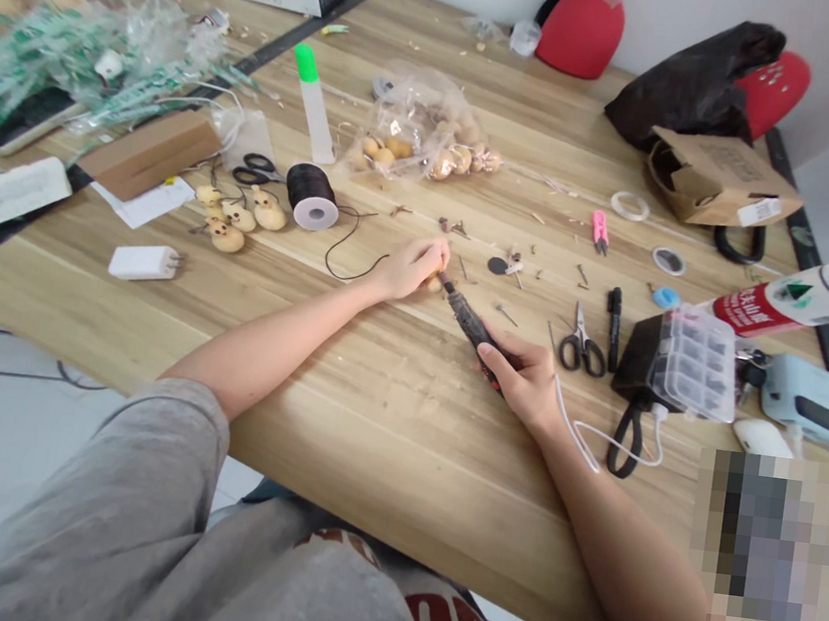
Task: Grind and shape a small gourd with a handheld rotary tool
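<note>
Near the middle of the table, my left hand (410,270) is closed around a small pale gourd (434,283), most of it hidden by the fingers. My right hand (526,373) grips a dark pen-shaped rotary tool (468,319), whose tip points at the gourd; whether they touch I cannot tell. To the left lie several small gourds (237,215) with dark marks and cords. Beside them stands a spool of black cord (312,199), its loose end running toward my left wrist. A clear bag of gourds (436,137) sits farther back.
Scissors (583,343), a black marker (613,327) and a clear compartment box (699,361) are on the right, with a white cable (587,443) near my right forearm. Pink nippers (599,232) and small bits lie beyond my hands. A green-capped bottle (315,107) stands behind the spool.
</note>
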Demonstrator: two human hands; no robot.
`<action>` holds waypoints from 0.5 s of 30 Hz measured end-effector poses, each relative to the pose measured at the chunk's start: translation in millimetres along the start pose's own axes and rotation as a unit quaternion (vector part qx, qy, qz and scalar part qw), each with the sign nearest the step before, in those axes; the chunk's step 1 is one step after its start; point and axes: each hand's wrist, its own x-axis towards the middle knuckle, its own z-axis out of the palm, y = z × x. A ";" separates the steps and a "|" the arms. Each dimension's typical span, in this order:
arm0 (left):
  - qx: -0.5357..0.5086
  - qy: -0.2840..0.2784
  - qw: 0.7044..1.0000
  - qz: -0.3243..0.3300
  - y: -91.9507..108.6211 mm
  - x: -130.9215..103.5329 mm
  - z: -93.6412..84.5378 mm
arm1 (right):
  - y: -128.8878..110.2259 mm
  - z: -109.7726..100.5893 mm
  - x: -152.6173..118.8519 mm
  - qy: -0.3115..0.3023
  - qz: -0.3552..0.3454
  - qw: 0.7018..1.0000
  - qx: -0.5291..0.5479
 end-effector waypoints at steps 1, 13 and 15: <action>0.000 -0.001 1.000 -0.001 -0.2 0.1 0.0 | 0.0 -0.1 0.0 -0.002 -0.003 1.000 -0.003; 0.001 0.000 1.000 0.004 0.1 0.2 0.3 | 0.4 0.7 -0.4 0.007 0.003 1.000 -0.001; 0.005 0.001 1.000 0.003 -0.4 0.4 0.1 | 0.4 0.3 -0.3 0.002 -0.001 1.000 -0.005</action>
